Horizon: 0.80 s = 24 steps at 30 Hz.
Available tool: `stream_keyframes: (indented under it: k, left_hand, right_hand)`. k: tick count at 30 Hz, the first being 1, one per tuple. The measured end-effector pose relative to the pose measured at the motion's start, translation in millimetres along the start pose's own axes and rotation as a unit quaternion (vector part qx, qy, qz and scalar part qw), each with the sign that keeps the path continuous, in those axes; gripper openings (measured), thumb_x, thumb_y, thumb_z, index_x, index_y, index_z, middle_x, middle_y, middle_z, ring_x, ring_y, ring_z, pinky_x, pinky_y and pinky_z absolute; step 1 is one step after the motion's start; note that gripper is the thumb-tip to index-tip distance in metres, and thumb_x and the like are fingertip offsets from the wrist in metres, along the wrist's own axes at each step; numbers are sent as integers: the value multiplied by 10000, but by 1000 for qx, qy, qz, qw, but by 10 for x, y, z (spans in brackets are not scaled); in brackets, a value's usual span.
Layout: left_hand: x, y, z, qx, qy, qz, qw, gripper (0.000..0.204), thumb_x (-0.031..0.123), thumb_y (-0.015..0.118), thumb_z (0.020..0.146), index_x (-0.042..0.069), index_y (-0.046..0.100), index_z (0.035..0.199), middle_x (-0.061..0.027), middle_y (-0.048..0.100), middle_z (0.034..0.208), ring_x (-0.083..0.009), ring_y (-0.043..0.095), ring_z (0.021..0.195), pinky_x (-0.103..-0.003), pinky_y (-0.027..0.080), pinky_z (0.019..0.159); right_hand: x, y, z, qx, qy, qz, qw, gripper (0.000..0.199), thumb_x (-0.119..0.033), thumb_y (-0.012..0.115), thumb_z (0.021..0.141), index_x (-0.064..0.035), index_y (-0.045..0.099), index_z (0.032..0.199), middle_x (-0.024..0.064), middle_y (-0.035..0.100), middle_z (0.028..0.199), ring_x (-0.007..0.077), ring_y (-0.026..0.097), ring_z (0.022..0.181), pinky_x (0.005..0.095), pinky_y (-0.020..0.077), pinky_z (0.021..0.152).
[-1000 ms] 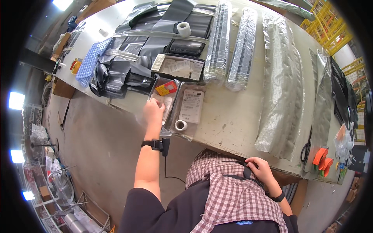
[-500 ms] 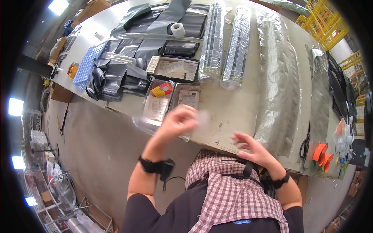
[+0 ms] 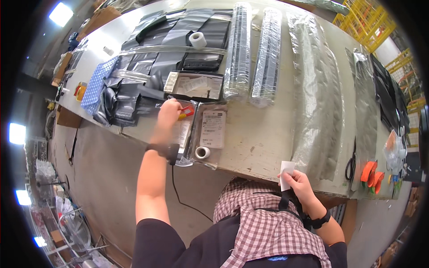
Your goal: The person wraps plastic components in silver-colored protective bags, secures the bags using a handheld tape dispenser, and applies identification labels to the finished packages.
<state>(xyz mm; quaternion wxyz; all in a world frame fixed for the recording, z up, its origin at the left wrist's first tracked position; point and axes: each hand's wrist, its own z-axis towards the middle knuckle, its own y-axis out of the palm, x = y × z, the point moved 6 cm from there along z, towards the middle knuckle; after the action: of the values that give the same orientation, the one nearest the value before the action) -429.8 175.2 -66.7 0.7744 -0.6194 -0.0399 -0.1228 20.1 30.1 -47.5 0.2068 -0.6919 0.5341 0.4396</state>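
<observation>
My right hand (image 3: 298, 184) pinches a small white paper label (image 3: 287, 169) at the table's front edge. Farther left, my left hand (image 3: 169, 115) reaches over a clear-sided tray, its fingers curled down by the near left corner of an open black box (image 3: 219, 85). Motion blurs this hand, and what its fingertips hold is hidden. A red and yellow packet (image 3: 186, 112) lies beside them, above white printed slips (image 3: 183, 134). In the neighbouring tray (image 3: 195, 144) are a printed white label sheet (image 3: 213, 128) and a white roll (image 3: 202, 152).
Black plastic bags (image 3: 156, 53) cover the far left, with another white roll (image 3: 197, 39) on them. Two film-wrapped bundles (image 3: 239, 49) and a long silvery wrapped sheet (image 3: 313, 98) lie on the table (image 3: 254, 147). Scissors (image 3: 351, 166) and orange tape rolls (image 3: 369, 172) sit at right.
My left hand has moved left and away from me, uncovering the right tray, where a white roll now shows. My right hand, empty-looking before, now holds a white label.
</observation>
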Motion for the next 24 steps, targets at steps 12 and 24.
stream_keyframes:
  k: [12,24]
  left_hand:
    - [316,-250,-120,-199,-67,34,977,173,167,720,653,22,693,743,-150,623,743,-313,594,741,-407,456,671]
    - [542,-459,-182,-70,-125,115,983,408,443,647,694,35,662,707,-177,608,741,-350,599,748,-426,479,654]
  right_hand:
    - [259,-432,-383,77,-19,41,996,264,-250,575,902,3,625,961,41,625,769,88,579,703,224,451,650]
    - [485,-792,-734,116,-41,75,990,260,-250,586,894,-1,623,960,39,630,776,90,585,695,227,457,636]
